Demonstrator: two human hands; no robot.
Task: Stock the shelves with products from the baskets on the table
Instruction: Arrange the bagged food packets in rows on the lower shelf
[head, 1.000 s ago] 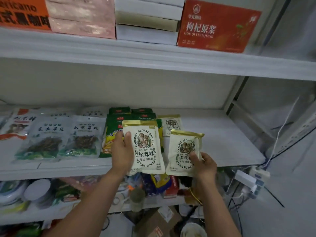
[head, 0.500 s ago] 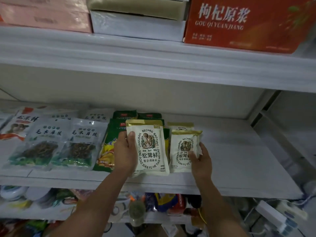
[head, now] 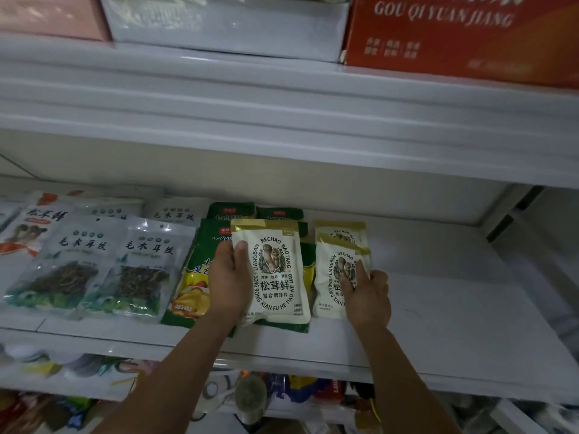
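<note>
Shelf [head: 454, 308]: the middle board, where we lay products flat in rows.
Big pouch [head: 275, 277]: soft, light, with a slick film, we judge. Our left hand [head: 227, 277] grasps its left edge, thumb on the face, over the green packets [head: 216, 239]. An edge seam is the best hold.
Small pouch [head: 329, 277]: it lies on the shelf, overlapping its twin [head: 340, 230]. Our right hand [head: 369, 296] rests straight fingers on its face, grasping nothing.
Count: one big pouch, two small ones, and perhaps four green packets, which are partly hidden.
</note>
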